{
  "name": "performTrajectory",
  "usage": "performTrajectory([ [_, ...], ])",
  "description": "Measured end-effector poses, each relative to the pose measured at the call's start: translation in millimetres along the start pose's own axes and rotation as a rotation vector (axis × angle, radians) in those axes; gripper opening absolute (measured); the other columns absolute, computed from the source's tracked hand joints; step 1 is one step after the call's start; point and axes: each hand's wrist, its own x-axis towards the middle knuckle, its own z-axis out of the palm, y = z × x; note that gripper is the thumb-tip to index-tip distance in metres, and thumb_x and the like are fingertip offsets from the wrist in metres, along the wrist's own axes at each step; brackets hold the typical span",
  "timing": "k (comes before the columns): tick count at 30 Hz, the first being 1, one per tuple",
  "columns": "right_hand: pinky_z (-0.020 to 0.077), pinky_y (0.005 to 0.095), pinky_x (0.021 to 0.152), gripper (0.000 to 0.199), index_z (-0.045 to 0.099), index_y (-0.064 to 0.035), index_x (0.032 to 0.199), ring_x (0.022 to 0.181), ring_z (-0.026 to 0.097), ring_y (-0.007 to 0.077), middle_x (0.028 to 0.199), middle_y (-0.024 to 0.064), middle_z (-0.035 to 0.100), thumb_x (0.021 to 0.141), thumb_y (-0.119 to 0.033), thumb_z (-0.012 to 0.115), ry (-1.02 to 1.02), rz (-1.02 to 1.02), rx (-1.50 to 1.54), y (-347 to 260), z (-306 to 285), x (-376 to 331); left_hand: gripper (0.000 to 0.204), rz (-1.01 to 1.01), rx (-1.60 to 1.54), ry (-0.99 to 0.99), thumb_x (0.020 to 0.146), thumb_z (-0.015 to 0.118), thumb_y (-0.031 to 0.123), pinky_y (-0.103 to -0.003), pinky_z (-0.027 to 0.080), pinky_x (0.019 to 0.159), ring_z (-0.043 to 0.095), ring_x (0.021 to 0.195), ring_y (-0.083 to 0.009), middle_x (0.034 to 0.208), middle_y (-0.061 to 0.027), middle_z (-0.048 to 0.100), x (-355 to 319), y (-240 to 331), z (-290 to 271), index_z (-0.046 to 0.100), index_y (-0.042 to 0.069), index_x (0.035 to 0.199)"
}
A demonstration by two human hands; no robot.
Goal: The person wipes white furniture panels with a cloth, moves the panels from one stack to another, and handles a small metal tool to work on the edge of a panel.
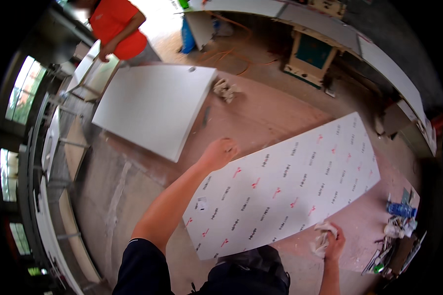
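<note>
Head view: the printed panel point(294, 181) is laid out on the table point(270, 110), work seemingly unfinished; by its near edge, right fingers point(335, 232) clutch a cloth point(320, 240); by its far-left corner, left fingers point(228, 146) curl, hold unclear.

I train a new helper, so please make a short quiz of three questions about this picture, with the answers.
1. Which hand holds the crumpled pale cloth?
2. True or false: the printed panel and the plain white panel lie apart.
3. What colour is the co-worker's shirt? A green, B orange-red, C white.

Key:
1. The right hand.
2. True.
3. B.
</note>
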Motion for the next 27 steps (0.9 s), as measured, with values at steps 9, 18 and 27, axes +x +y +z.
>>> performTrajectory([
  [9, 0.0372, 0.0379, 0.104, 0.049, 0.051, -0.0007, 0.131, 0.122, 0.050, 0.0288, 0.133, 0.0170, 0.052, 0.083, -0.005, 0.056, -0.096, -0.580, -0.447, -21.9, 34.4, 159.0, 0.035, -0.637, 0.229, 0.723, 0.082, 0.063, 0.016, -0.044, 0.045, 0.089, 0.058, 0.098, -0.0377, 0.101, -0.0223, 0.064, -242.6, -57.6, 49.1, 0.060, -0.006, 0.109],
  [18, 0.0075, 0.0507, 0.117, 0.069, 0.026, -0.0114, 0.152, 0.148, 0.012, 0.0306, 0.159, 0.0097, 0.020, 0.096, -0.048, 0.040, -0.108, -0.933, -1.185, -3.7, 109.4, 268.0, 0.051, -1.249, -0.065, 0.733, 0.099, 0.038, 0.044, -0.047, 0.048, 0.081, 0.062, 0.095, -0.0429, 0.099, -0.0262, 0.066, -297.6, -28.2, 141.2, 0.064, 0.002, 0.110],
  [27, 0.0164, 0.0396, 0.119, 0.072, 0.034, -0.0017, 0.146, 0.144, 0.024, 0.0297, 0.155, 0.0135, 0.029, 0.083, -0.019, 0.064, -0.379, -1.108, -0.780, -44.0, 307.3, 154.8, 0.056, -1.318, -0.166, 0.763, 0.102, 0.031, 0.042, -0.049, 0.047, 0.074, 0.063, 0.086, -0.0443, 0.091, -0.0266, 0.066, -297.3, -27.6, 139.6, 0.065, -0.002, 0.098],
])
